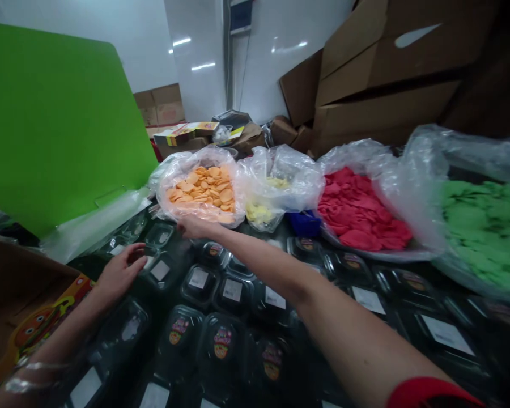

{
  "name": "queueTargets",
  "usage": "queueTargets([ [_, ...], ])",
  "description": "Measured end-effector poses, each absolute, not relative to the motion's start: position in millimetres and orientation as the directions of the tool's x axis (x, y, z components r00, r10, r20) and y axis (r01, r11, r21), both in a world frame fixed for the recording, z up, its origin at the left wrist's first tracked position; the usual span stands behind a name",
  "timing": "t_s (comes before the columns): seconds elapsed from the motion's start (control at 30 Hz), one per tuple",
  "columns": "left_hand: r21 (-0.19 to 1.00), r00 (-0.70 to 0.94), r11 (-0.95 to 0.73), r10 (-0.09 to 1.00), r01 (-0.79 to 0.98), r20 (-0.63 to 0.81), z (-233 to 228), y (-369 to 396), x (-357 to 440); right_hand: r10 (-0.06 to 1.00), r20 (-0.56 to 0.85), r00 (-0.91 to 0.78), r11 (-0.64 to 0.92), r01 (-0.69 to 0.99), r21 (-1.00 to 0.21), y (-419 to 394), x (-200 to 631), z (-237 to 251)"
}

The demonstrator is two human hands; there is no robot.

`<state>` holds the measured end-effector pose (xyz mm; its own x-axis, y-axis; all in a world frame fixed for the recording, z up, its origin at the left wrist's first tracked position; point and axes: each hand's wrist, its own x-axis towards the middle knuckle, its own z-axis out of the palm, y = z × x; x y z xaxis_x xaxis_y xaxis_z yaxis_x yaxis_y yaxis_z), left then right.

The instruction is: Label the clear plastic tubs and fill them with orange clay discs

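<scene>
Across the table lie rows of small black plastic trays [232,292] with clear glossy lids, too many and too overlapped to count. Some show white rectangular labels, others round cartoon stickers in red and yellow; none of the writing can be read.

Behind them stand four heaps of soft, flat pieces in crinkled clear plastic bags: orange discs [204,190], rounded and matte; a smaller lot of pale yellow pieces [261,212]; red pieces [361,207], wavy and piled; and green pieces [488,232] at far right. A blue tub [304,222] sits between the yellow and red heaps.

The right hand [195,226] reaches far forward, arm stretched, and touches the lower front edge of the orange discs' bag; the fingers are loosely curled and I cannot tell whether they grasp anything. The left hand [121,272] rests on the lidded trays at left, fingers bent over one clear lid, with no firm clench visible. Thin silvery bangles [25,377] circle that wrist; a red sleeve [425,392] shows on the right arm.

At left, a smooth green board [55,124] stands upright, with an open brown carton [21,317] bearing a printed orange cartoon figure below it. Corrugated cardboard boxes [378,73] are stacked behind at right.
</scene>
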<state>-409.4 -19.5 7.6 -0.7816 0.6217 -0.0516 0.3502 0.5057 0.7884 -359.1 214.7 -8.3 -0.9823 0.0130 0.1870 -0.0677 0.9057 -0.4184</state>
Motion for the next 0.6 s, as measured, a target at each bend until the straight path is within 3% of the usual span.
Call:
queueTargets([
  [0.1,0.600,-0.667,0.472,0.731,0.646,0.144,9,-20,-386,0.075,0.188,-0.979,0.924,-0.003,-0.383,212,-350,-3],
  [0.2,0.443,-0.472,0.413,0.881,0.796,0.026,-1,-4,-347,0.103,0.141,-0.985,0.934,0.047,-0.355,219,-321,-5],
  [0.3,0.289,-0.428,0.442,0.897,0.849,-0.114,-16,21,-319,0.061,0.001,-0.998,0.937,0.057,-0.346,231,-290,-12],
  [0.4,0.290,-0.462,0.489,0.872,0.823,-0.161,-27,39,-310,0.020,-0.064,-0.998,0.924,0.043,-0.379,239,-270,-23],
  [0.6,0.506,-0.557,0.583,0.800,0.636,-0.222,-21,45,-326,0.073,0.085,-0.994,0.842,0.016,-0.540,251,-262,-34],
])
